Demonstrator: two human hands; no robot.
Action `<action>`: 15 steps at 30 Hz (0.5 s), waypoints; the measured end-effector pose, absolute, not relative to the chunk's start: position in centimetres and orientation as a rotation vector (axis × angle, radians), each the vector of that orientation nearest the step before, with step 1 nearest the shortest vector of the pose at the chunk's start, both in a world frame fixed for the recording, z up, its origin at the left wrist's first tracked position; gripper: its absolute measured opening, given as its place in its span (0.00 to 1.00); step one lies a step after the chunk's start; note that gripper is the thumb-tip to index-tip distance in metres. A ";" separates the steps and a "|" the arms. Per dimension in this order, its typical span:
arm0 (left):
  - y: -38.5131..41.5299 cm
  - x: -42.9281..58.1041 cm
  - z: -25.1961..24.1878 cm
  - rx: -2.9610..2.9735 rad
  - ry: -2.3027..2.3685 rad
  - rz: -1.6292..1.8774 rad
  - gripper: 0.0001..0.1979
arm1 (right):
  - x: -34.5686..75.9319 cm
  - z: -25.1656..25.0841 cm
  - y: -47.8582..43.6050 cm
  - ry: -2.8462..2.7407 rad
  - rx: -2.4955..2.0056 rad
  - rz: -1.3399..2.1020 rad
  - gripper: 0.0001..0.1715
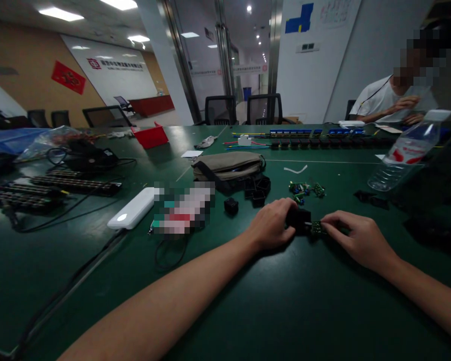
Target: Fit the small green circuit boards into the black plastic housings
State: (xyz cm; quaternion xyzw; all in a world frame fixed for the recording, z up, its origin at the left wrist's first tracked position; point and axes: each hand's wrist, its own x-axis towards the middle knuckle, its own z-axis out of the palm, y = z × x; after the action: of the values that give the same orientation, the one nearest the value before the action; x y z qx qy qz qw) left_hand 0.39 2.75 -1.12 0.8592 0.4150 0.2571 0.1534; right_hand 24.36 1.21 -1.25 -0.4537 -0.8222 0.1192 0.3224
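Note:
My left hand (273, 224) is closed around a small black plastic housing (300, 220) just above the green tabletop. Between the fingertips of my right hand (355, 234) is a small green circuit board (316, 228), pinched at its right side. The board sits right at the housing's open-looking right end; how far it reaches inside, I cannot tell. Behind my hands lies a loose pile of small circuit boards (299, 189). Several black housings (257, 189) are grouped beyond my left hand, with a single black housing (231, 206) closer to me.
A grey-brown pouch (229, 165) lies behind the housings. On the left are a white power bank (135, 208) with a cable and long black strips (75, 183). A plastic bottle (408, 150) leans at right. Across the table sits a person (383, 95) near a row of assembled modules (311, 140).

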 end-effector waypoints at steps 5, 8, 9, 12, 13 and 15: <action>2.6 0.2 -0.6 2.476 1.191 0.649 0.19 | 24.6 -1.1 1.2 -2.141 -1.266 0.408 0.12; 2.5 0.2 -0.6 2.495 1.177 0.633 0.20 | 24.7 -1.2 1.1 -2.127 -1.293 0.468 0.13; 2.5 0.2 -0.6 2.503 1.170 0.636 0.20 | 24.8 -1.2 1.1 -2.128 -1.298 0.481 0.13; 2.4 0.2 -0.8 2.528 1.164 0.640 0.20 | 24.7 -1.2 1.2 -2.132 -1.306 0.511 0.13; 2.5 0.2 -0.8 2.534 1.166 0.636 0.20 | 24.7 -1.2 1.2 -2.135 -1.306 0.524 0.13; 2.5 0.1 -0.8 2.545 1.167 0.627 0.21 | 24.6 -1.1 1.1 -2.138 -1.303 0.544 0.13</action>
State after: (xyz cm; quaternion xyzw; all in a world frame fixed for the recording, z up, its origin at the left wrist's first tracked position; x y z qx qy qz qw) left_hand 0.15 2.48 -0.82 0.8788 0.4029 0.2164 0.1361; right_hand 24.64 1.13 -1.11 -0.4874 -0.7996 0.2035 0.2857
